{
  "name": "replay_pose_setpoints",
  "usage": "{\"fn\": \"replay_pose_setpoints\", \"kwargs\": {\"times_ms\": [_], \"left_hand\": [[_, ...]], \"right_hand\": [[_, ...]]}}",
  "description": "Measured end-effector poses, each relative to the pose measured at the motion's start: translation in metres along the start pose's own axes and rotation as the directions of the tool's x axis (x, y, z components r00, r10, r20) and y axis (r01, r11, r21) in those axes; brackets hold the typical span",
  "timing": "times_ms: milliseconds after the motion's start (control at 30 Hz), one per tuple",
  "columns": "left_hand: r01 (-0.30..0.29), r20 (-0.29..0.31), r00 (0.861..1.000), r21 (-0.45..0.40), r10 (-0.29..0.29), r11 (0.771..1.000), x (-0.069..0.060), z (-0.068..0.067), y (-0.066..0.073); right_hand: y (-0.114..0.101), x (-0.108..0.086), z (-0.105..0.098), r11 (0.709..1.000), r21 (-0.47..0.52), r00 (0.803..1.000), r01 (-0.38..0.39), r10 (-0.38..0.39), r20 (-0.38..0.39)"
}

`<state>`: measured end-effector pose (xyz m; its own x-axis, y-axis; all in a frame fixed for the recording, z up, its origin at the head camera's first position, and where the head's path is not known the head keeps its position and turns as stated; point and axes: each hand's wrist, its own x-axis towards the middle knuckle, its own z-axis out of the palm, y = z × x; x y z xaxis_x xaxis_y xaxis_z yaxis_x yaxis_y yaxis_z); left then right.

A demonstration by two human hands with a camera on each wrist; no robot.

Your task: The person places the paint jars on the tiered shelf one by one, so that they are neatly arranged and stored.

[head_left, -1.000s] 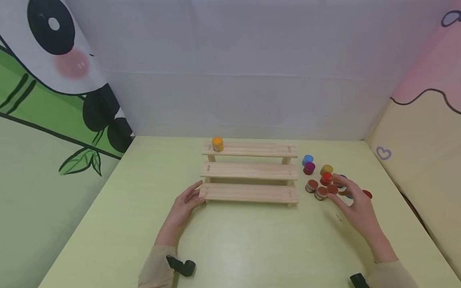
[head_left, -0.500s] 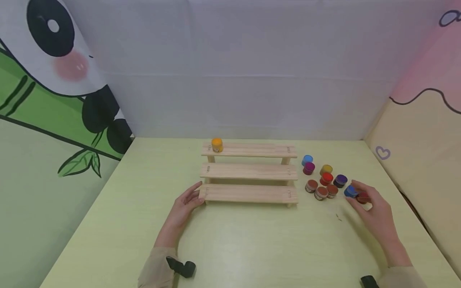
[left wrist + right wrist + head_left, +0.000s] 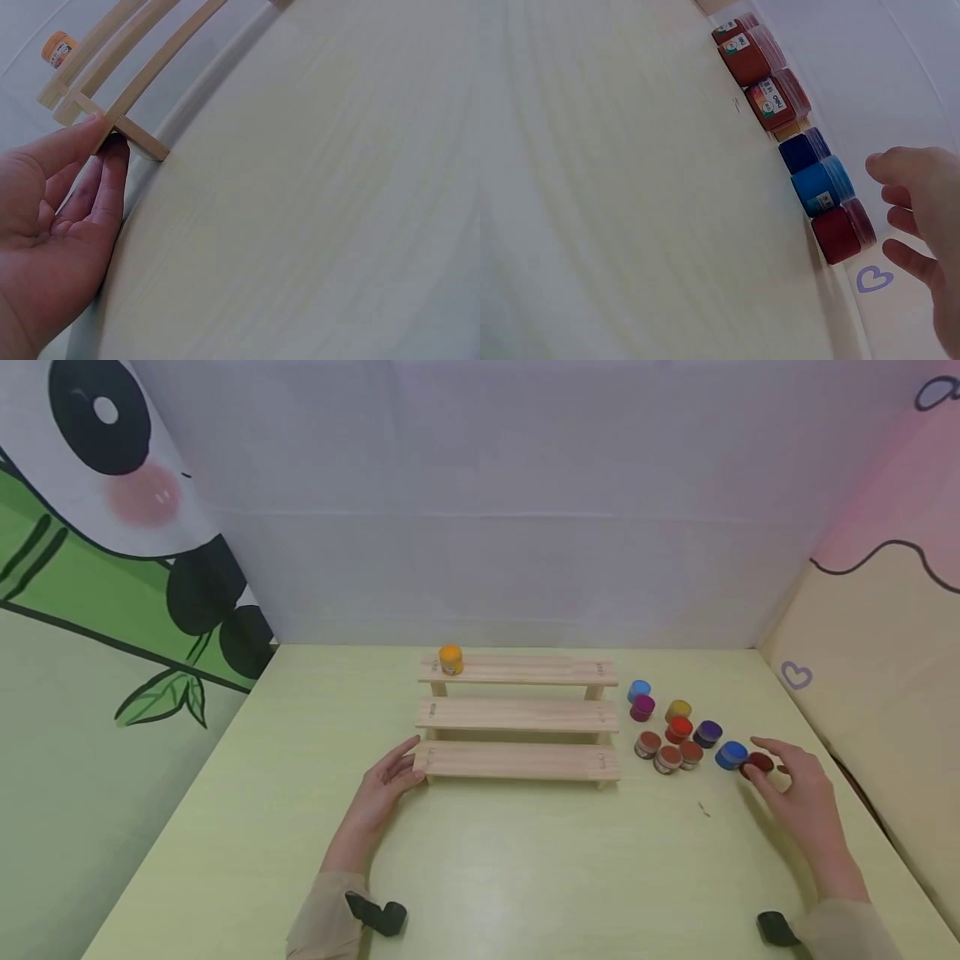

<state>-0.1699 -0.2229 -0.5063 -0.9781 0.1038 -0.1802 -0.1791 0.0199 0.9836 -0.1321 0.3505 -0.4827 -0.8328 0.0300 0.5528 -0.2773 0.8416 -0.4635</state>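
- Table [image 3: 525,860]: rack [image 3: 517,762] central, dark red jar [image 3: 841,232] far right, beside blue jar [image 3: 731,755].
- Rack: from here looks light, stiff; hold by the ends.
- Left hand [image 3: 386,785]: pinching rack's front left end.
- Right hand [image 3: 806,793]: fingers parted over dark red jar, no grip.
- Dark red jar: probably light, rigid, slick; pinch opposite sides.

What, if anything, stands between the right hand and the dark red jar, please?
Nothing visible blocks the right hand from the dark red jar; the blue jar stands beside that jar, not in between.
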Motion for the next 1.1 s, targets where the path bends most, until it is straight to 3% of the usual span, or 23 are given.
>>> {"fn": "replay_pose_setpoints", "kwargs": {"times_ms": [233,400,733,1100], "left_hand": [[-0.014,0.011,1.000,-0.002,0.014,1.000,0.000,0.000,0.001],[-0.015,0.007,1.000,-0.002,0.015,1.000,0.000,0.000,0.001],[-0.022,0.000,1.000,-0.009,0.022,1.000,0.000,0.000,0.001],[-0.025,0.004,1.000,-0.011,0.025,1.000,-0.002,0.000,0.002]], "right_hand": [[0.014,0.000,-0.001,0.988,0.018,0.981,-0.156,0.153,0.118],[0.021,-0.002,-0.003,0.975,0.052,0.960,-0.218,0.204,0.194],[0.023,-0.002,-0.006,0.964,0.042,0.920,-0.263,0.238,0.312],[0.030,-0.003,-0.005,0.975,0.048,0.929,-0.217,0.191,0.317]]}}
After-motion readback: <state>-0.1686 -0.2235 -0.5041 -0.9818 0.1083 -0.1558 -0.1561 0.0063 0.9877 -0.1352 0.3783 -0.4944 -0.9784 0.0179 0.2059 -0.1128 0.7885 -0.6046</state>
